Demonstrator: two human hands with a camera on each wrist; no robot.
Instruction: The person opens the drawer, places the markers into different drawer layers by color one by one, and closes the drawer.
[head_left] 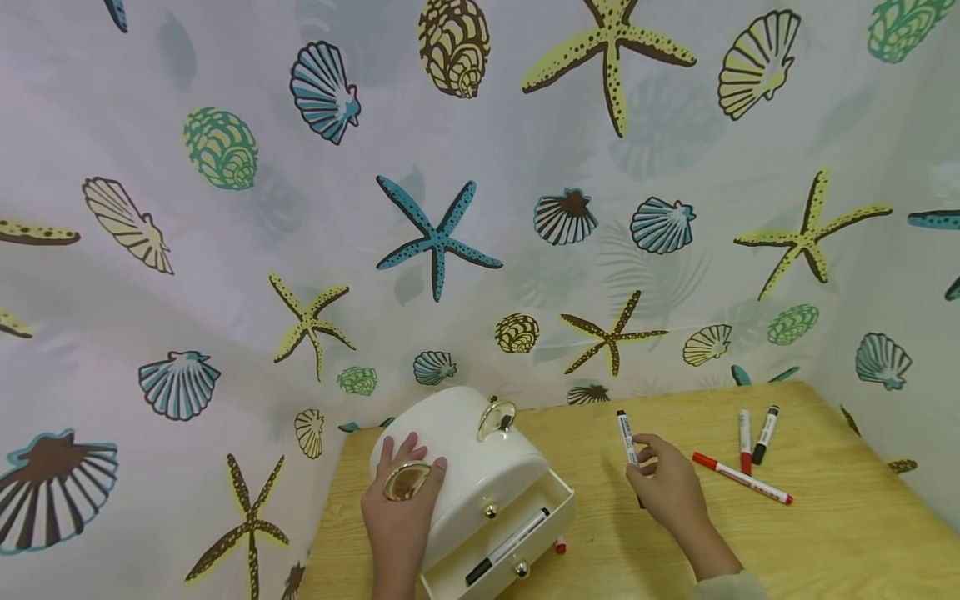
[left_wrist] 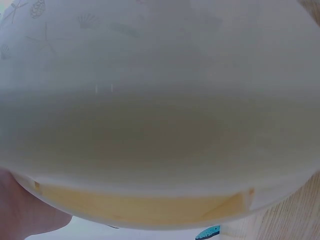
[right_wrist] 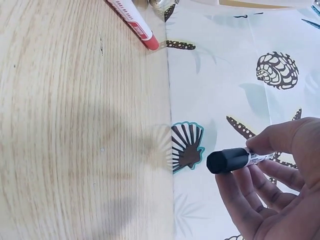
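Observation:
My left hand (head_left: 401, 500) rests on the rounded top of a white drawer box (head_left: 465, 467), its fingers around a gold oval ornament. In the left wrist view the box's white side (left_wrist: 160, 100) fills most of the picture, with a bit of the left hand (left_wrist: 30, 212) at the lower left. The lower drawer (head_left: 558, 512) is pulled out, and a black-capped marker (head_left: 508, 546) lies inside. To the right, my right hand (head_left: 669, 487) pinches a white marker (head_left: 627, 437) above the table; its black end (right_wrist: 227, 161) points toward the right wrist camera.
On the wooden table (head_left: 847, 508), right of the right hand, lie a red marker (head_left: 742, 478), a white marker with a red cap (head_left: 745, 442) and a black-capped one (head_left: 766, 435). A red marker tip (head_left: 560, 546) pokes out beside the drawer. A shell-patterned curtain (head_left: 525, 275) hangs behind.

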